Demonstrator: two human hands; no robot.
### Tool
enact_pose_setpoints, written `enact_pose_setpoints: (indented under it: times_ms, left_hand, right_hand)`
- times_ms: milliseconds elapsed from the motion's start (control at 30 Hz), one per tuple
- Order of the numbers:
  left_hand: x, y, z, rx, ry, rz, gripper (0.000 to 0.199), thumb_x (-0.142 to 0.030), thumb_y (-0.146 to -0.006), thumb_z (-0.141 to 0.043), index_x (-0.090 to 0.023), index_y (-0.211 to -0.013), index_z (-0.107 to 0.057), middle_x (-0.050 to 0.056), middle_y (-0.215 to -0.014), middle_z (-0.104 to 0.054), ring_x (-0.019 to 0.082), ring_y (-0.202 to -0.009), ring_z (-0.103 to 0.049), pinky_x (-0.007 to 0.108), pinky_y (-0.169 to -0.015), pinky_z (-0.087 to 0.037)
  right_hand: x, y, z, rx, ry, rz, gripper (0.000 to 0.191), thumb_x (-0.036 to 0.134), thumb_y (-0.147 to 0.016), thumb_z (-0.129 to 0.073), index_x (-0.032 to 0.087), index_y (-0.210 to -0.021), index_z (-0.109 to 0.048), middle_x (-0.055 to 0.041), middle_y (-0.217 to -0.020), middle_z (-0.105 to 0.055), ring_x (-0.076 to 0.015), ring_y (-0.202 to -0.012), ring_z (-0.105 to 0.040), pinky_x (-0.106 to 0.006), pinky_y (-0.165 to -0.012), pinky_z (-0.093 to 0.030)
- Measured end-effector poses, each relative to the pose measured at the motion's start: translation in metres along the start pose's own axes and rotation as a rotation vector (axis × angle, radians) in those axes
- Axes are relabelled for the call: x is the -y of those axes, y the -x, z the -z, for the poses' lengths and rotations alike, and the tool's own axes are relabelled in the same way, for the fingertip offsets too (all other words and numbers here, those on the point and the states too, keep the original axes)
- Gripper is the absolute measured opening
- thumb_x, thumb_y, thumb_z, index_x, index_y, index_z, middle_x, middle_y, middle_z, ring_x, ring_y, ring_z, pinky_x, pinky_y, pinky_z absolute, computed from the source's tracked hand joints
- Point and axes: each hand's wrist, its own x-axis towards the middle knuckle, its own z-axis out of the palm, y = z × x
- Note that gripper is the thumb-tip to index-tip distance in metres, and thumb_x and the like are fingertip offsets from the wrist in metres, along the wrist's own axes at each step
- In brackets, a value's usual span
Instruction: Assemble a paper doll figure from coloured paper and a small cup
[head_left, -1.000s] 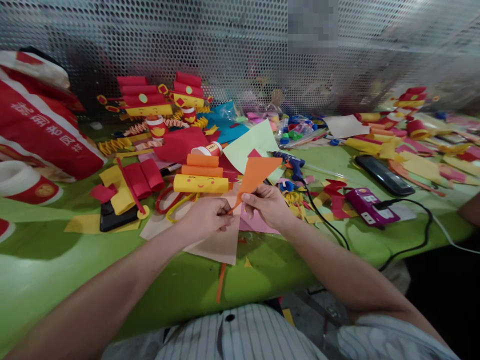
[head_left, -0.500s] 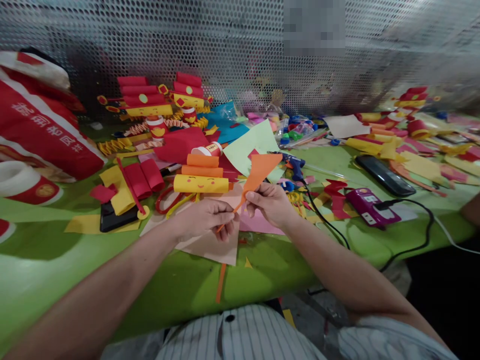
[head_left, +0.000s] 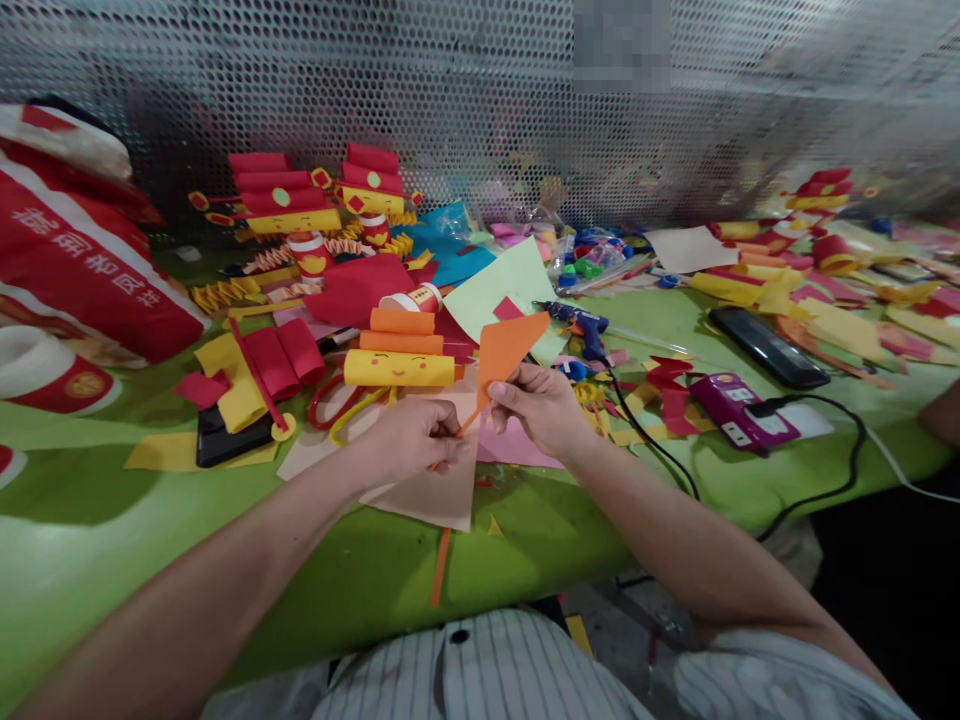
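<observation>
A piece of orange paper (head_left: 507, 350) is held up between my two hands; it is wide at the top and narrows to a thin twisted or rolled tail. My right hand (head_left: 541, 408) pinches it near the base of the wide part. Lower down, my left hand (head_left: 420, 437) has its fingers closed on the thin tail. Beneath them lie a pale pink sheet (head_left: 431, 503) and a loose orange strip (head_left: 442, 567). Just beyond the left hand is a yellow paper roll with a drawn smiling face (head_left: 400, 368), with orange rolls behind it. Red-and-yellow handled scissors (head_left: 324, 400) lie beside it.
A blue glue gun (head_left: 579, 320) lies right of a pale green sheet (head_left: 499, 283). Its black cord runs near a purple power strip (head_left: 742, 412). Phones (head_left: 769, 345), paper cups (head_left: 56, 370), a red bag (head_left: 82, 250) and finished red-hatted paper figures (head_left: 277, 195) stand around.
The wide orange part has turned more upright and shifted slightly left. My left hand's fingers have curled tighter around the tail. The whole view has shifted a little.
</observation>
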Motion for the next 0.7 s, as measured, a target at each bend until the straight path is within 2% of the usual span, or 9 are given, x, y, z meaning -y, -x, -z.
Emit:
enact_pose_setpoints:
  times_ms: [167,267,333,367,467,533,600,700]
  left_hand:
    - [-0.001,0.000,-0.006,-0.217,-0.239,-0.051,0.029,-0.026,-0.070,-0.060,-0.018,-0.051,-0.039,-0.005,-0.047,-0.047,0.010,-0.047,-0.041,0.023,-0.050,-0.025]
    - [-0.001,0.000,-0.009,-0.264,-0.265,-0.052,0.029,-0.025,-0.067,-0.062,-0.018,-0.051,-0.039,-0.005,-0.048,-0.044,0.010,-0.049,-0.039,0.024,-0.050,-0.025]
    - [0.000,0.001,-0.009,-0.208,-0.165,-0.057,0.027,-0.027,-0.068,-0.062,-0.018,-0.053,-0.042,-0.004,-0.050,-0.047,0.010,-0.049,-0.042,0.023,-0.051,-0.028]
    - [0.001,0.002,-0.008,-0.145,-0.072,-0.059,0.024,-0.031,-0.070,-0.061,-0.017,-0.056,-0.046,-0.004,-0.053,-0.050,0.010,-0.050,-0.045,0.023,-0.051,-0.031]
    - [0.004,0.004,-0.002,0.130,0.281,-0.044,0.028,-0.042,-0.079,-0.050,-0.015,-0.076,-0.056,0.003,-0.076,-0.064,0.010,-0.054,-0.056,0.025,-0.055,-0.042]
    - [0.007,0.005,0.001,0.253,0.432,-0.019,0.032,-0.043,-0.082,-0.047,-0.014,-0.086,-0.058,0.007,-0.086,-0.067,0.011,-0.055,-0.059,0.026,-0.057,-0.045]
    - [0.007,0.005,0.004,0.291,0.478,-0.003,0.028,-0.040,-0.082,-0.049,-0.014,-0.083,-0.059,0.006,-0.079,-0.067,0.010,-0.053,-0.059,0.025,-0.056,-0.045]
    - [0.006,0.004,0.004,0.279,0.445,0.011,0.023,-0.035,-0.080,-0.053,-0.014,-0.072,-0.058,0.002,-0.068,-0.065,0.010,-0.053,-0.059,0.023,-0.055,-0.045]
  right_hand:
    - [0.000,-0.002,0.004,-0.068,0.006,0.043,0.027,0.039,-0.064,-0.071,0.017,-0.057,-0.057,0.0045,-0.043,-0.056,-0.0063,-0.035,-0.049,-0.019,-0.037,-0.043]
    - [0.001,-0.003,0.006,-0.099,-0.007,0.067,0.027,0.038,-0.065,-0.071,0.017,-0.057,-0.056,0.0043,-0.043,-0.056,-0.0061,-0.034,-0.048,-0.018,-0.037,-0.043]
    - [0.002,-0.003,0.006,-0.100,-0.007,0.078,0.027,0.038,-0.065,-0.071,0.017,-0.058,-0.057,0.0039,-0.043,-0.057,-0.0065,-0.035,-0.049,-0.018,-0.037,-0.043]
    - [0.003,-0.003,0.007,-0.101,-0.005,0.085,0.027,0.039,-0.064,-0.071,0.017,-0.059,-0.057,0.0037,-0.043,-0.057,-0.0068,-0.035,-0.049,-0.019,-0.037,-0.044]
    - [0.005,-0.003,0.007,-0.100,0.000,0.108,0.029,0.042,-0.064,-0.071,0.017,-0.060,-0.057,0.0035,-0.044,-0.057,-0.0074,-0.035,-0.050,-0.020,-0.036,-0.045]
    - [0.005,-0.003,0.006,-0.093,-0.007,0.114,0.029,0.042,-0.064,-0.071,0.017,-0.060,-0.057,0.0036,-0.044,-0.056,-0.0074,-0.036,-0.050,-0.020,-0.037,-0.045]
    - [0.005,-0.002,0.006,-0.084,-0.018,0.111,0.028,0.041,-0.064,-0.071,0.017,-0.060,-0.057,0.0038,-0.045,-0.056,-0.0073,-0.037,-0.050,-0.020,-0.037,-0.046]
    - [0.004,-0.001,0.004,-0.084,-0.030,0.108,0.027,0.040,-0.064,-0.072,0.017,-0.060,-0.057,0.0038,-0.046,-0.057,-0.0070,-0.036,-0.050,-0.020,-0.037,-0.046]
